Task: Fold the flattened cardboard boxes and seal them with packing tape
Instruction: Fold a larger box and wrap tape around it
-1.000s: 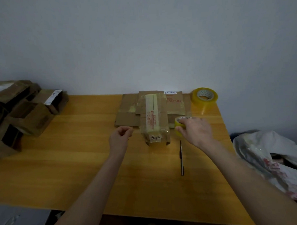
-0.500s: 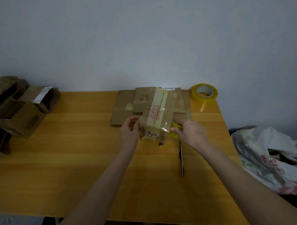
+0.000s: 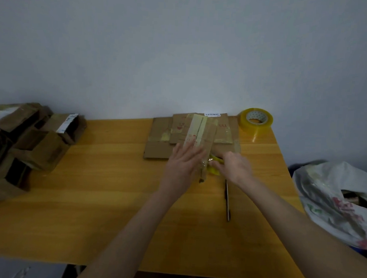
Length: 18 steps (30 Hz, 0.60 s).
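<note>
Head view: your flat left grip (image 3: 184, 161) pins the box (image 3: 201, 137), likely light and stiff, best held by its edges; beside it, right grip (image 3: 233, 169) clutches tape roll (image 3: 214, 171).

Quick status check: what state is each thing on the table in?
Box: tape strip along its top, held down.
Left hand: fingers straight, pressing the box.
Right hand: grips the small tape roll.
Large tape roll: lying flat, untouched.
Flattened boxes: flat, unfolded.
Folded boxes: piled at left.
Pen: lying loose, untouched.

Left hand (image 3: 183, 163) flat on box (image 3: 208, 135)
</note>
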Tool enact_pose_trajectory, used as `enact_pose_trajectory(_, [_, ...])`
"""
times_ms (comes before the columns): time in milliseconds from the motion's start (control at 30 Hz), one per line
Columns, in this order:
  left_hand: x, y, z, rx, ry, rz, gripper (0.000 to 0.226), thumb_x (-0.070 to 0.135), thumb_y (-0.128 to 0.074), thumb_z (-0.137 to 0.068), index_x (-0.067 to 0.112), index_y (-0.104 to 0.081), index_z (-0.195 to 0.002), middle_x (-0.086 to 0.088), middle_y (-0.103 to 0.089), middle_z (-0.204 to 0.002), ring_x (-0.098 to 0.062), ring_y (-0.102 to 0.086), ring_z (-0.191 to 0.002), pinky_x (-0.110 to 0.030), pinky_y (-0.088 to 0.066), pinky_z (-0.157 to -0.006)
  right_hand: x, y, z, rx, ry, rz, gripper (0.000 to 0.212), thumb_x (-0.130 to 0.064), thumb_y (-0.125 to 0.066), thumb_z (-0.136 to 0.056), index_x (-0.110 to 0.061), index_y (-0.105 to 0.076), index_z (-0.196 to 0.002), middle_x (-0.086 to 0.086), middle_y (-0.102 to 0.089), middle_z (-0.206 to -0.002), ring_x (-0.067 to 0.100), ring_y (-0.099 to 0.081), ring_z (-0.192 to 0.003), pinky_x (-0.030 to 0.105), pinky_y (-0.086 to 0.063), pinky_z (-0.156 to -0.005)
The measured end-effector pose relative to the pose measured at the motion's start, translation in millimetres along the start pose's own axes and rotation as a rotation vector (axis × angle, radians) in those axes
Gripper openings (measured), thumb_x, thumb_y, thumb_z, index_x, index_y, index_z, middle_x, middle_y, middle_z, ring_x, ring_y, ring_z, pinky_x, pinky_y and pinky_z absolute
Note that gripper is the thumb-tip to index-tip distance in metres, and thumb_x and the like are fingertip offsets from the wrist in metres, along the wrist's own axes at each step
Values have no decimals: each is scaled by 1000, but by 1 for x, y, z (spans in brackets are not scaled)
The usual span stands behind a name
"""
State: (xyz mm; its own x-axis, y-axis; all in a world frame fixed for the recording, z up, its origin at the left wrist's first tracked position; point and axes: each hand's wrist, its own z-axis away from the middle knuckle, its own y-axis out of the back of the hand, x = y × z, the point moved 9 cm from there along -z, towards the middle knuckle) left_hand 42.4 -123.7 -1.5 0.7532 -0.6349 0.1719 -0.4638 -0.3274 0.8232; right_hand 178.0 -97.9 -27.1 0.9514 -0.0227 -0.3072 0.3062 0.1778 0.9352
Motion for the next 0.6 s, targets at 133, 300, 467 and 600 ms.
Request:
enact_pose_trajectory(133, [-10, -42, 6, -241, 43, -163, 50, 30, -36, -92, 28, -40, -142, 1, -40, -150, -29, -31, -141, -60, -33, -106, 18, -9, -2, -97, 52, -195, 47, -54, -64, -85, -27, -62, -123, 0, -68, -117, 22, -61, -107, 36, -50, -86])
enact_pose_trajectory(300, [-17, -42, 8, -268, 119, -197, 50, 36, -32, -94, 35, -29, -143, -5, -39, -150, -27, -34, -140, -54, -34, -108, 40, -21, 8, -163, 124, -383, 25, -40, -68, -86, -17, -69, -97, 1, -70, -91, 22, -64, -88, 39, -50, -76])
enact_pose_trajectory(467, [-15, -41, 9, -201, 138, -186, 63, 16, -63, -87, 34, -36, -141, -5, -43, -148, -30, -38, -137, -56, -37, -106, 47, -9, 15, -60, 97, -110, 51, -58, -52, -90, -32, -52, -134, 2, -67, -111, 22, -61, -102, 35, -48, -83])
enact_pose_trajectory(600, [-11, -38, 5, -181, 147, -194, 77, 2, -77, -74, 32, -47, -138, -4, -47, -144, -33, -43, -133, -54, -33, -107, 43, 2, 20, 8, 112, -27, 50, -58, -42, -94, -32, -44, -136, 1, -66, -110, 21, -60, -101, 36, -44, -88])
